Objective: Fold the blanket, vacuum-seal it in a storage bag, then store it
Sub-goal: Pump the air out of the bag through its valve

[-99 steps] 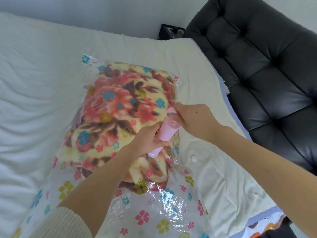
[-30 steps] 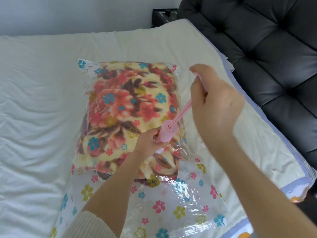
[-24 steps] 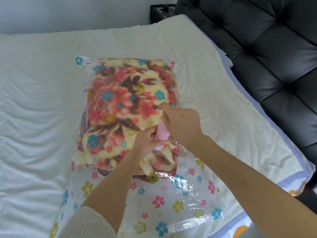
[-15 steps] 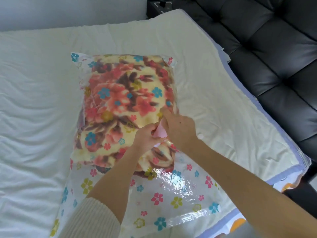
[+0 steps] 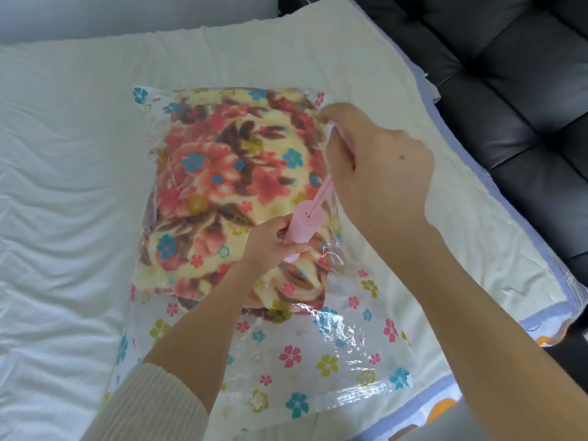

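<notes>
Pump barrel (image 5: 302, 229) pinched in my left grip (image 5: 269, 246) on bag (image 5: 318, 345); my right grip (image 5: 381, 173) wraps plunger handle (image 5: 338, 132), rod (image 5: 322, 196) slanting up-right.

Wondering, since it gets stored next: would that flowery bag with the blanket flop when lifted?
Probably floppy at its near end: the storage bag lies flat and crinkled there. The blanket section looks puffy, so likely soft, bulky yet light. The glossy film may prove slippery.

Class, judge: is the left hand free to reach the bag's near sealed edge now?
Probably not yet: the left hand grips the pump barrel. Nothing covers the sealed edge, but it must let go first.
</notes>
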The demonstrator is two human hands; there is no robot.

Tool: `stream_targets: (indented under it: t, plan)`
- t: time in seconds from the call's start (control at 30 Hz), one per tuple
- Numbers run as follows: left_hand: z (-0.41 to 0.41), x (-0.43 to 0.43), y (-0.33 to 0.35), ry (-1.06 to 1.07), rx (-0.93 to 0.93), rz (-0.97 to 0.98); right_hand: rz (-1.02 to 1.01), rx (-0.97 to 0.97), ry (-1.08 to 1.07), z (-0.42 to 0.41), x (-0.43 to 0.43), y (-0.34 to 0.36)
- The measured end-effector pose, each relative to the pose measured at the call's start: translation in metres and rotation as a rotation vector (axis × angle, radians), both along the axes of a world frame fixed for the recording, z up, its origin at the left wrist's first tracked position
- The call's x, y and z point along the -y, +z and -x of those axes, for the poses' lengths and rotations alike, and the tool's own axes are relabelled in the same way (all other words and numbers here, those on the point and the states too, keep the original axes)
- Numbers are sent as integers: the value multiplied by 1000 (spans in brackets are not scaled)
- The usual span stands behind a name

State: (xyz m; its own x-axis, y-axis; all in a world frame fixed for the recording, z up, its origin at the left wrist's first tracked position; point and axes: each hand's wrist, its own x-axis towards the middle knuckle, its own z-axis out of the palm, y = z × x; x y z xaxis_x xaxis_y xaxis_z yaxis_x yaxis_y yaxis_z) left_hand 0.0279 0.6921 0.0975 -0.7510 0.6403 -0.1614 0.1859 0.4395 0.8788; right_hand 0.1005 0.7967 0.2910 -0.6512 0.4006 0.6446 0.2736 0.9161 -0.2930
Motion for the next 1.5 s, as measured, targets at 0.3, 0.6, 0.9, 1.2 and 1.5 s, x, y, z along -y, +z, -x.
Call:
stream_targets:
  t: [0.3,0.6,0.9,1.2,1.5]
  plan:
    - [-2,-1,-1,22,6,-13,-46,143,57,-3,1,-26]
    - [1,-4,-2,40,43,-9,-26,304,45,5,6,-62]
    - [-1,-6,2,22,46,9,120,368,0,1,16,-65]
    - [2,-5,1,9,60,-13,127,217,-16,-2,6,-29]
    - [3,-3,0,33,66,-10,120,-3,0,1,-10,-11]
